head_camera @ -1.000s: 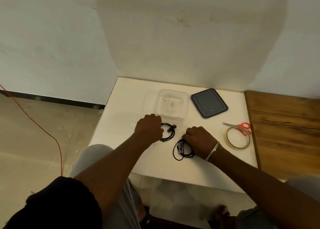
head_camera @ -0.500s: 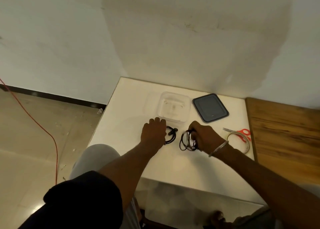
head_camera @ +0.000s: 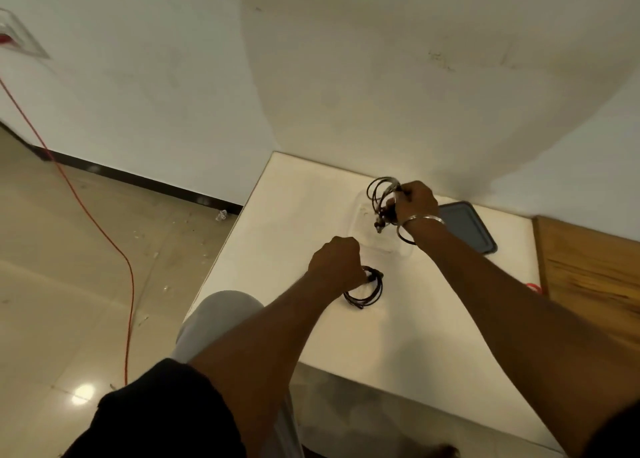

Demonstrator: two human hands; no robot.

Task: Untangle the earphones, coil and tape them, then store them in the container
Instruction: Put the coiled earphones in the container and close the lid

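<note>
We look down on a white rectangular table [head_camera: 284,235] pushed against a pale wall. A brown wooden bench top [head_camera: 588,270] butts against its right edge.

Near the table's far right corner lies a dark grey, flat, rounded-rectangle lid [head_camera: 467,225]. Just to its left, toward the middle of the far edge, stands a clear plastic container [head_camera: 367,239], open on top and partly hidden by the right wrist.

The right hand [head_camera: 415,201] is raised over that container. Its fingers are curled tight round a loosely wound black earphone coil [head_camera: 379,192], whose loops stand out to the left of the fist while the earbud ends dangle down over the container's opening. A thin silver bangle [head_camera: 424,220] circles that wrist.

The left hand [head_camera: 337,263] sits nearer us, about the middle of the table, knuckles up and fingers curled over the left side of a second black earphone coil [head_camera: 369,289]. This coil lies flat on the tabletop, well apart from the container.

A sliver of red scissor handle [head_camera: 535,287] peeks out at the right edge, behind the right forearm.
</note>
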